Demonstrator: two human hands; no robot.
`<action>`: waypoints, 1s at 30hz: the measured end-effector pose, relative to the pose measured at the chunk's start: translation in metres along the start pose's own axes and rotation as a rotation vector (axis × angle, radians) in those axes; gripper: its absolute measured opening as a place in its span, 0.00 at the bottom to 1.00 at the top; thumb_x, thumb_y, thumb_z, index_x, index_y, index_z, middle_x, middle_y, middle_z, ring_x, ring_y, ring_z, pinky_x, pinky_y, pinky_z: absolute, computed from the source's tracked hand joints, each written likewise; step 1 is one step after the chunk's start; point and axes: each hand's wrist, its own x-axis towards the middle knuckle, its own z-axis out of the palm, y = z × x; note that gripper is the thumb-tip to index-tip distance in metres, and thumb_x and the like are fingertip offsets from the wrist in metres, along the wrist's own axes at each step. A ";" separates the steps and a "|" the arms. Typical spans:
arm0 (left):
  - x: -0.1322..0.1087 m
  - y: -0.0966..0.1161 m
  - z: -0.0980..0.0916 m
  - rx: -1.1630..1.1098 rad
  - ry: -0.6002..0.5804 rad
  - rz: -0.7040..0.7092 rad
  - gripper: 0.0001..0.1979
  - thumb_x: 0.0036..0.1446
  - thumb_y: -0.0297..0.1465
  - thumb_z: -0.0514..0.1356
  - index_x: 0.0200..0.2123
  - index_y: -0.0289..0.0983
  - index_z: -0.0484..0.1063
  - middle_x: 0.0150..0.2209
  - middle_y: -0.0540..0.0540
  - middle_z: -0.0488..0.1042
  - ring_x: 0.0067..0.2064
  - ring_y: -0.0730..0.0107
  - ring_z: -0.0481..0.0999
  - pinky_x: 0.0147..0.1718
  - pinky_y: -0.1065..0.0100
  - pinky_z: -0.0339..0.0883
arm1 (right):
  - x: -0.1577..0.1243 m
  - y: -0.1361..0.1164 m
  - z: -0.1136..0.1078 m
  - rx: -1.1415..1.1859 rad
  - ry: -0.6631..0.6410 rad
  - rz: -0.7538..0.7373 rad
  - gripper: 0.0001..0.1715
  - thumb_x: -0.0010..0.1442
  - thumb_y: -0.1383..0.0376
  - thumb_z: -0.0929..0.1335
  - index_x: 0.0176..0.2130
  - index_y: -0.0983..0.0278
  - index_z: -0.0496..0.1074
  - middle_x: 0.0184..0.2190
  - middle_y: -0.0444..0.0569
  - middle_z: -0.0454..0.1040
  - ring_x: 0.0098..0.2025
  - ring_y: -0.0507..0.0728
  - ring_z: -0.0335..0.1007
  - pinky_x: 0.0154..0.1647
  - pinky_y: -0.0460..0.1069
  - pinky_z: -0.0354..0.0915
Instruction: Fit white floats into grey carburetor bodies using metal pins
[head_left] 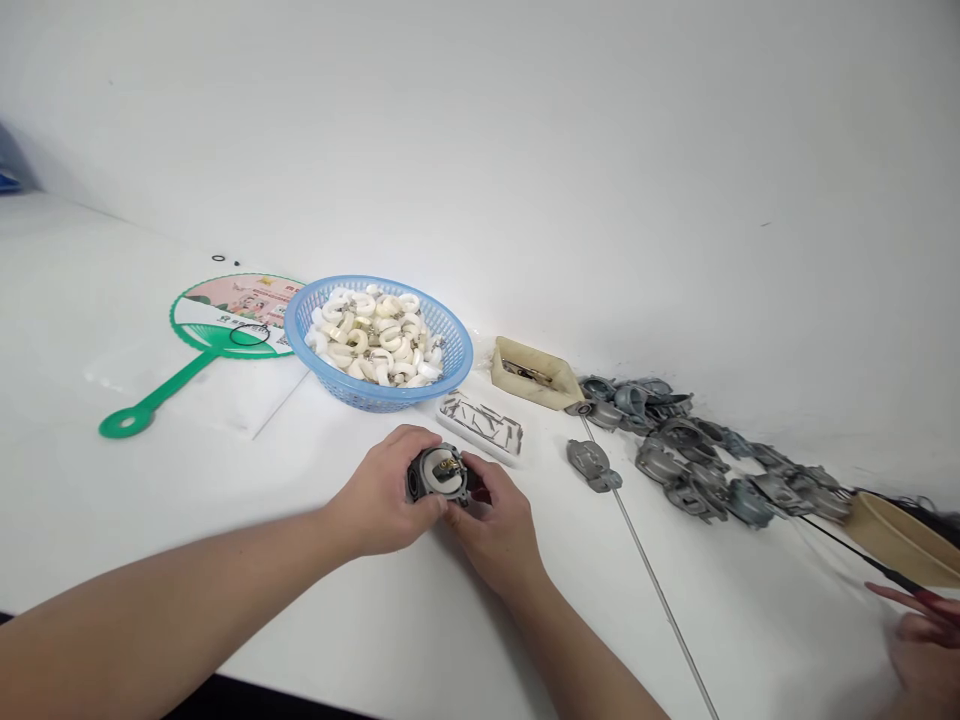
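- Left hand (379,492) and right hand (495,530) both grasp a grey die-cast housing (439,475) above the counter (750,620).
- Blue plastic basket (450,345) stays heaped with white rings (371,335).
- More housings (675,450) lie scattered beyond.

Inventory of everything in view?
Die-cast housing: 1, grey, between the hands.
Loose casting: 1, grey, right of hands.
Casting pile: many, grey, right, along wall.
Basket: 1, blue, behind the hands.
Ring parts: many, white, in basket.
Hand fan: 1, green, left of basket.
Small tray: 1, white, right of basket.
Beige tray: 1, beige, beyond small tray.
Tan bowl: 1, tan, far right.
Metal rod: 1, silver, right of hands.
Table: 1, white, under it all.
Co-worker's hand: 1, far right edge.
Left hand: 1, on the housing.
Right hand: 1, on the housing.
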 end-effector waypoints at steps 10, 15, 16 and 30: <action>0.003 0.004 -0.001 0.080 -0.010 0.011 0.25 0.44 0.27 0.60 0.49 0.38 0.64 0.46 0.45 0.71 0.47 0.61 0.70 0.48 0.59 0.65 | 0.001 -0.002 -0.002 0.039 -0.041 -0.018 0.27 0.49 0.57 0.70 0.48 0.61 0.67 0.41 0.50 0.73 0.40 0.59 0.70 0.41 0.56 0.69; 0.003 0.007 0.000 0.077 0.007 0.000 0.24 0.43 0.26 0.60 0.48 0.37 0.65 0.45 0.45 0.72 0.46 0.61 0.71 0.47 0.60 0.66 | 0.001 -0.005 0.000 0.088 -0.020 -0.015 0.25 0.47 0.65 0.68 0.47 0.62 0.68 0.40 0.49 0.73 0.38 0.58 0.71 0.40 0.55 0.71; 0.003 0.008 0.001 0.072 0.017 -0.006 0.24 0.43 0.26 0.60 0.47 0.38 0.65 0.46 0.45 0.72 0.46 0.61 0.71 0.47 0.60 0.66 | 0.001 -0.005 0.001 0.091 -0.015 -0.015 0.25 0.46 0.66 0.68 0.47 0.62 0.68 0.41 0.49 0.73 0.38 0.58 0.71 0.40 0.55 0.72; 0.009 0.009 0.000 -0.096 -0.054 -0.191 0.27 0.40 0.25 0.61 0.49 0.39 0.66 0.45 0.46 0.74 0.46 0.61 0.73 0.45 0.61 0.70 | -0.003 -0.005 0.006 0.123 0.042 -0.005 0.23 0.45 0.64 0.68 0.44 0.63 0.69 0.37 0.49 0.74 0.36 0.58 0.72 0.36 0.54 0.72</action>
